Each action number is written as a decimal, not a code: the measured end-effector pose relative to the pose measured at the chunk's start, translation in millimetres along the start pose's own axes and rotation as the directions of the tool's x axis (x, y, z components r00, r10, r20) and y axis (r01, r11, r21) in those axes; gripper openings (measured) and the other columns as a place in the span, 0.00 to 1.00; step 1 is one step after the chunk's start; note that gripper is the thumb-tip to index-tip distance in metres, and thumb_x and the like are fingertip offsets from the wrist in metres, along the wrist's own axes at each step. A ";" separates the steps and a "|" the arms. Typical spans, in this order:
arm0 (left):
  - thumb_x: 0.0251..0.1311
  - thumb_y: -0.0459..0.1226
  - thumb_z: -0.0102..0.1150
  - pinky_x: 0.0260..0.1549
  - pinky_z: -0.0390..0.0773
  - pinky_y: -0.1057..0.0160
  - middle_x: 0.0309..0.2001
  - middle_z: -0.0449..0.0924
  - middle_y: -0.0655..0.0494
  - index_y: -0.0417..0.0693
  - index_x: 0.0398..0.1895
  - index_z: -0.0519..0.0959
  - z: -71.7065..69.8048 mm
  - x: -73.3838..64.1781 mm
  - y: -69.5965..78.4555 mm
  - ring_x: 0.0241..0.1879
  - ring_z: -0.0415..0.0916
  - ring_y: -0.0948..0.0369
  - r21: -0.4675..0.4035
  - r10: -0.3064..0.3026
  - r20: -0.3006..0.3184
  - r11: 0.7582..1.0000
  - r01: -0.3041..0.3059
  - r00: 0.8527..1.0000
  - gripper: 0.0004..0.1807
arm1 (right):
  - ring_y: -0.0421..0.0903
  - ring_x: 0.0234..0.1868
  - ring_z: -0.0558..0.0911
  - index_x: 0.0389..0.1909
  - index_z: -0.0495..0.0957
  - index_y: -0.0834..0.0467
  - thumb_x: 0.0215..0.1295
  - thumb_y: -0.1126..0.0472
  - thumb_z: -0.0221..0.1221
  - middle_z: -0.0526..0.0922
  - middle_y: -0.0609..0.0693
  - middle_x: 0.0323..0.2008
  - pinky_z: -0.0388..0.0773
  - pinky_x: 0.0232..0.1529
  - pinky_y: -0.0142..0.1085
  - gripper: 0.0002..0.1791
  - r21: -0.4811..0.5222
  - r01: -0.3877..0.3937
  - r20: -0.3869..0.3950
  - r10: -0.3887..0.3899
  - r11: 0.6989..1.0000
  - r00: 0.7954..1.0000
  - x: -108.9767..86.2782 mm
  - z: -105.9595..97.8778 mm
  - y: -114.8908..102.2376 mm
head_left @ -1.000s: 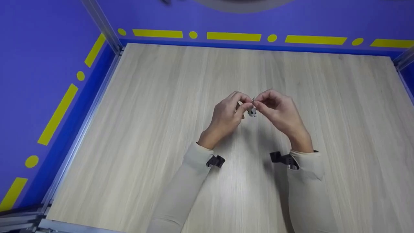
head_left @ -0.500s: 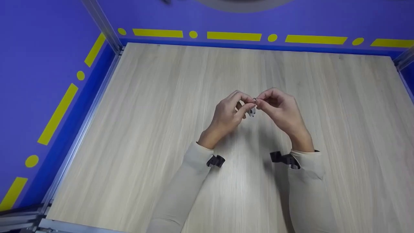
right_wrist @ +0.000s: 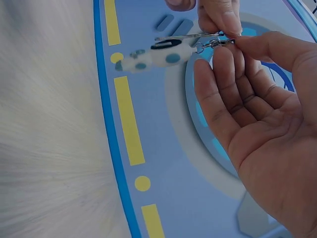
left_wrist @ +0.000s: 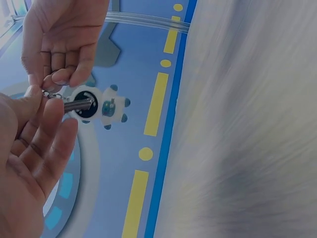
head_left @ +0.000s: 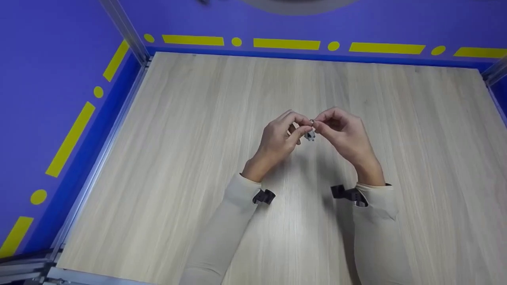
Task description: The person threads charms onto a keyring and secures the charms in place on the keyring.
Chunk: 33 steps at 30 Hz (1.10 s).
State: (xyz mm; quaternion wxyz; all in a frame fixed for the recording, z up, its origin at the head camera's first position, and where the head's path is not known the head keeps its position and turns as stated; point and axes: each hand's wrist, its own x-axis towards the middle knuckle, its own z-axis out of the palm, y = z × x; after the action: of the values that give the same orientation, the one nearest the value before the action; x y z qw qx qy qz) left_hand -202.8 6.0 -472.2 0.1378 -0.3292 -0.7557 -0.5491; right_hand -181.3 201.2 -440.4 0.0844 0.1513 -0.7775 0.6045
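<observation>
Both hands hold a keychain above the table. My left hand [head_left: 279, 136] pinches its metal end between thumb and forefinger. Facing it, my right hand [head_left: 342, 132] grips the small metal ring [head_left: 312, 122] with thumb and index fingertips. Below the fingers hangs a small white charm figure [head_left: 310, 136]. In the right wrist view the figure [right_wrist: 171, 53] shows teal spots and a dark face, joined to a short chain [right_wrist: 213, 43]. A slim silver metal piece [right_wrist: 185, 37] lies alongside it; in the left wrist view that metal piece [left_wrist: 79, 105] overlaps the figure's face. Fingertips partly hide the ring.
The light wood-grain table [head_left: 190, 158] spreads under both arms. Blue panels [head_left: 285, 23] with yellow marks stand behind it and on the left, with metal framing [head_left: 126, 29] at the corner. Black wrist straps [head_left: 264, 196] sit at both cuffs.
Both hands have shifted very slightly right and up, still holding the keychain. The ring shows more clearly between the fingertips than a second ago, and the charm has swung a little.
</observation>
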 end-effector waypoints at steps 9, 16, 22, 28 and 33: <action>0.70 0.34 0.67 0.25 0.79 0.70 0.39 0.83 0.50 0.37 0.42 0.81 -0.7 -1.0 0.2 0.25 0.80 0.62 0.011 0.010 -0.024 1.000 -0.010 1.000 0.08 | 0.44 0.36 0.85 0.38 0.82 0.71 0.68 0.79 0.64 0.85 0.52 0.36 0.83 0.41 0.31 0.03 -0.001 -0.017 0.010 0.017 1.000 1.000 -0.1 -0.2 -1.4; 0.70 0.35 0.68 0.25 0.79 0.71 0.39 0.84 0.51 0.37 0.42 0.82 -1.1 -0.1 1.1 0.25 0.82 0.58 0.038 -0.013 -0.052 0.999 0.015 0.999 0.08 | 0.44 0.37 0.85 0.39 0.82 0.71 0.69 0.79 0.64 0.86 0.53 0.37 0.83 0.42 0.30 0.03 -0.017 -0.003 0.034 0.004 1.000 0.999 -0.2 0.6 -3.1; 0.69 0.32 0.68 0.25 0.80 0.70 0.39 0.84 0.49 0.35 0.44 0.83 -1.1 0.7 -1.0 0.24 0.81 0.61 -0.018 0.065 -0.045 0.998 -0.066 0.997 0.07 | 0.46 0.36 0.86 0.37 0.82 0.71 0.68 0.80 0.63 0.85 0.53 0.36 0.84 0.42 0.33 0.04 0.039 -0.004 -0.004 0.005 0.999 1.000 -0.2 -1.4 -0.8; 0.68 0.31 0.69 0.25 0.81 0.69 0.38 0.84 0.50 0.35 0.41 0.83 -1.2 0.0 -4.0 0.25 0.80 0.63 -0.034 0.096 -0.070 0.995 -0.098 0.993 0.06 | 0.46 0.36 0.86 0.38 0.82 0.72 0.67 0.80 0.63 0.86 0.52 0.36 0.85 0.43 0.34 0.03 0.069 -0.014 0.004 0.014 0.997 1.000 -0.1 -1.0 -0.7; 0.69 0.33 0.69 0.27 0.80 0.71 0.39 0.83 0.50 0.36 0.42 0.82 -0.8 -0.7 -3.7 0.26 0.81 0.61 0.025 0.110 -0.056 0.994 -0.108 0.992 0.07 | 0.46 0.36 0.86 0.38 0.82 0.72 0.68 0.80 0.63 0.86 0.50 0.36 0.85 0.43 0.34 0.03 0.090 -0.024 0.005 0.024 0.996 1.000 -0.2 -0.1 -2.0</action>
State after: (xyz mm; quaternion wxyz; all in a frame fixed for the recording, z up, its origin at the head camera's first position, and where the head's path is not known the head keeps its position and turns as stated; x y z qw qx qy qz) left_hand -204.8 4.4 -475.1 0.1927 -0.3526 -0.7384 -0.5415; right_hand -180.5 200.8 -438.6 0.0688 0.1469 -0.7515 0.6394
